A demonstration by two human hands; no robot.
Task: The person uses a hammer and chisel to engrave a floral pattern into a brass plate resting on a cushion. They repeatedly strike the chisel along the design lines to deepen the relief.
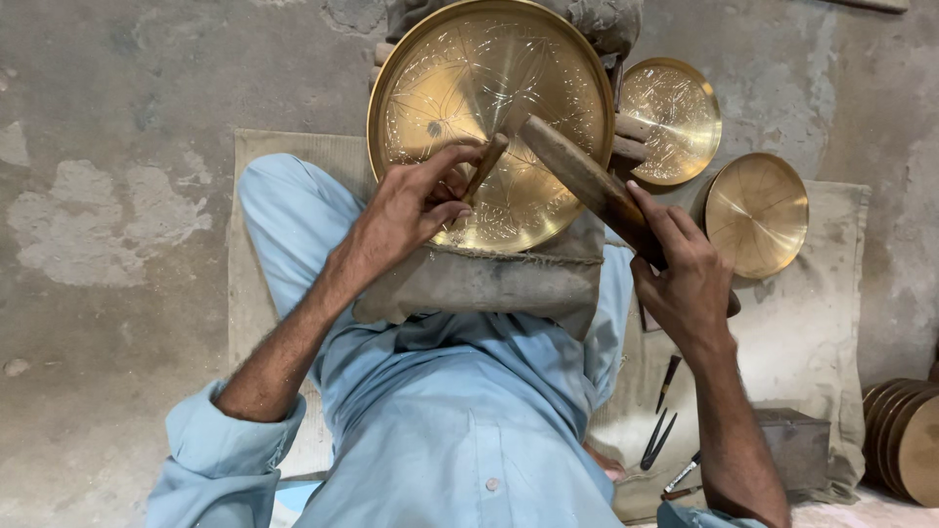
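In the head view, a seated person's left hand (416, 200) pinches a chisel (486, 166) against a large brass plate (489, 88) at upper centre, its surface already largely engraved, while the right hand (685, 274) grips a wooden mallet (587, 181) over it.

Small engraved brass plate (671, 119) upper right, just beside plain brass dish (756, 213) | cloth mat (802, 332) on concrete floor (108, 196) | dark hand tools (657, 438), possibly dividers, near grey block (797, 445) | stacked brass discs (905, 440) at right edge
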